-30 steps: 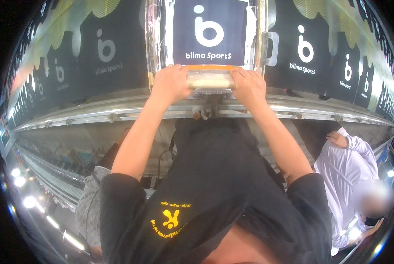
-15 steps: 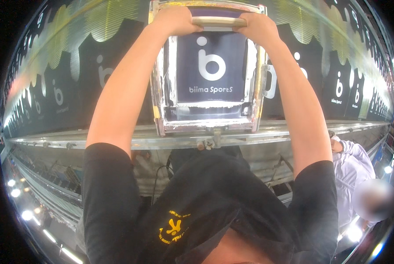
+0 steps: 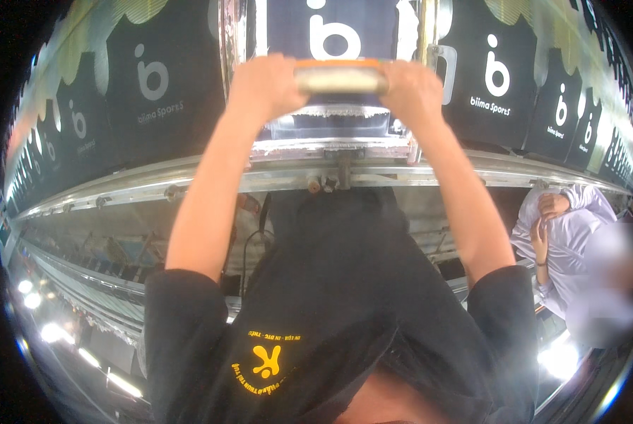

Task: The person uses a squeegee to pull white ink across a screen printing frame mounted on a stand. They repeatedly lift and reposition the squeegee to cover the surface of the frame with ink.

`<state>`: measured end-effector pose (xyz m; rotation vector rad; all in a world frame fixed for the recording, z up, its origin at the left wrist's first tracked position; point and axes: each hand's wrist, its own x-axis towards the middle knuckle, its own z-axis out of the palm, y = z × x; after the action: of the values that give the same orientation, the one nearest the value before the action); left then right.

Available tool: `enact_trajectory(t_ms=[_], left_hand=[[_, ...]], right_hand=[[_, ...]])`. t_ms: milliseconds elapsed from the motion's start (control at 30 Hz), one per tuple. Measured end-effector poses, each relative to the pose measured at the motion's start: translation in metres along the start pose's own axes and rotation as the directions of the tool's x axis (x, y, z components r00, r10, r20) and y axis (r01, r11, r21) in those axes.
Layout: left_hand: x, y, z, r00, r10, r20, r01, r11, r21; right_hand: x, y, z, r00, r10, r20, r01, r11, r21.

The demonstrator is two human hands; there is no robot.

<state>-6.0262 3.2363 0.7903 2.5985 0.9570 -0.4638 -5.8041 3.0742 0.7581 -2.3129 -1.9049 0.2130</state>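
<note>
Both my hands grip a squeegee [image 3: 341, 80] with a pale rounded handle and an orange strip along its far side. My left hand [image 3: 267, 87] is wrapped round its left end, and my right hand [image 3: 415, 89] round its right end. The squeegee lies crosswise over a printing screen [image 3: 286, 30] with a white logo on dark mesh, close to the screen's near end. White ink streaks line the inside of the screen's frame [image 3: 429, 30]. My hands and the squeegee hide part of the near mesh. Slight motion blur softens the fingers.
Dark shirt pieces with white logos lie on both sides, such as a panel [image 3: 497, 78] at right and another [image 3: 150, 81] at left. A metal rail [image 3: 210, 178] runs along the table's near edge. A co-worker in a pale top [image 3: 578, 212] is at the right.
My hands have drawn the squeegee toward me, from the screen's far end to near its close end. The view has shifted, and the co-worker's hands are now held together.
</note>
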Motion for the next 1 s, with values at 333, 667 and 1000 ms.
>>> enact_trajectory(t_ms=[333,667,1000], left_hand=[[-0.042,0.006,-0.008,0.962,0.096,0.257,-0.093,0.995,-0.022],[0.152,-0.055,-0.096,0.994,0.105,0.006,-0.106,0.993,0.058],[0.094,-0.030,-0.056,0.999,0.049,-0.006,-0.048,0.997,0.059]], right_hand=[[-0.044,-0.016,-0.021,0.995,-0.054,0.089,0.038,0.984,0.176],[0.173,0.057,-0.057,0.973,0.116,0.200,-0.126,0.991,0.037],[0.105,0.028,-0.025,0.982,0.159,0.104,-0.166,0.984,0.061]])
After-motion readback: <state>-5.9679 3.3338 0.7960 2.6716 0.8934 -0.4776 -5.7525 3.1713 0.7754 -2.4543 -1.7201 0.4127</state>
